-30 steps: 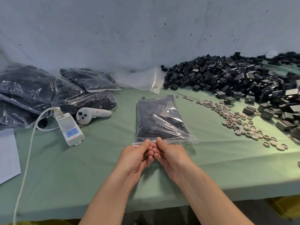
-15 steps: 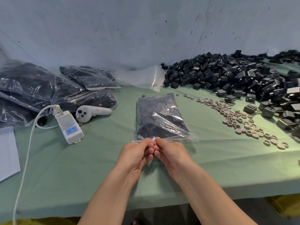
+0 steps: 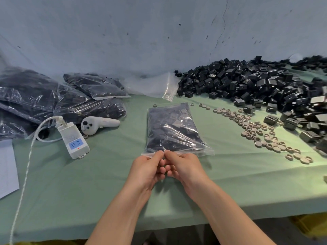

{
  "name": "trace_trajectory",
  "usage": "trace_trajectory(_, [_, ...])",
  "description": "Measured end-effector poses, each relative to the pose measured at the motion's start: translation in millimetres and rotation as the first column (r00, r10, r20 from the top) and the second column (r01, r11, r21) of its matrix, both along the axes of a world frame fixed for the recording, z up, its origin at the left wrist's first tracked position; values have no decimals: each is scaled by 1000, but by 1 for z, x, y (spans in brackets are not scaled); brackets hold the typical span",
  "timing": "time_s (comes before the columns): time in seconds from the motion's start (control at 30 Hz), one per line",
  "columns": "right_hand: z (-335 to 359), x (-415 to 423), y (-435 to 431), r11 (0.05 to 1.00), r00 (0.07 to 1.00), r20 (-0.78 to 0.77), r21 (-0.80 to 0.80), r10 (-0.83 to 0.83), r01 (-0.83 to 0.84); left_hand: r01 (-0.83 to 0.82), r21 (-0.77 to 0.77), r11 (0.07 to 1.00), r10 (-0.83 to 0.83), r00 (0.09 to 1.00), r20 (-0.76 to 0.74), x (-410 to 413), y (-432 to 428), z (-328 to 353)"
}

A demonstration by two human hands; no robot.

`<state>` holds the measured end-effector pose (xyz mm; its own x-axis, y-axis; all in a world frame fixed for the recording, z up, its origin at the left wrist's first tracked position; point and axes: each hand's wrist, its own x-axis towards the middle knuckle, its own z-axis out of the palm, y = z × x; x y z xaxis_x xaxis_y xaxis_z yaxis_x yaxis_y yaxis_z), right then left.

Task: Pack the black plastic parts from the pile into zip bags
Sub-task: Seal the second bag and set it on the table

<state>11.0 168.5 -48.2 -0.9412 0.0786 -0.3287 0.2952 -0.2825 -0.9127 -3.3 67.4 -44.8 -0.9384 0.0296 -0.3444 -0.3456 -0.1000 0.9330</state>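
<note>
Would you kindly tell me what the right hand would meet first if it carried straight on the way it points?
Probably the left hand: the right hand pinches the near edge of the zip bag, angled toward that hand's fingertips, almost touching.

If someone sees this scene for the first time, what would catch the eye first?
Probably the big pile of black plastic parts at the right rear of the green table. Next, the filled zip bag at the centre, whose near edge the left hand and right hand pinch.
</note>
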Motion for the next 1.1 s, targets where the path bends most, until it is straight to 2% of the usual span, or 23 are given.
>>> trace_trajectory(0.27, [2,-3,-4,993,998,18,101,-56,54,-25,-33,999,24,1000,-16,1,2,-2])
trace_trajectory(0.53, [4,-3,-5,994,994,32,20,-104,103,-139,61,988,138,990,15,2,-5,3])
trace_trajectory(0.6, [4,-4,-3,992,991,40,-10,-128,128,-195,60,979,194,981,23,0,-11,3])
trace_trajectory(0.77, [4,-4,-4,992,991,59,-34,-122,124,-215,11,977,215,977,-2,1,-16,0])
trace_trajectory(0.9, [7,-6,13,964,965,125,-109,-229,243,-434,-24,901,433,901,-32,-12,-45,3])
trace_trajectory(0.93, [7,-5,19,960,961,135,-110,-241,256,-443,-36,896,442,896,-29,-13,-55,2])
trace_trajectory(1.0, [6,-2,24,970,970,124,-95,-210,222,-364,-38,931,365,931,19,-10,-60,0])
trace_trajectory(1.1, [4,-2,22,981,980,118,-97,-159,171,-159,16,987,156,980,120,1,-33,0])
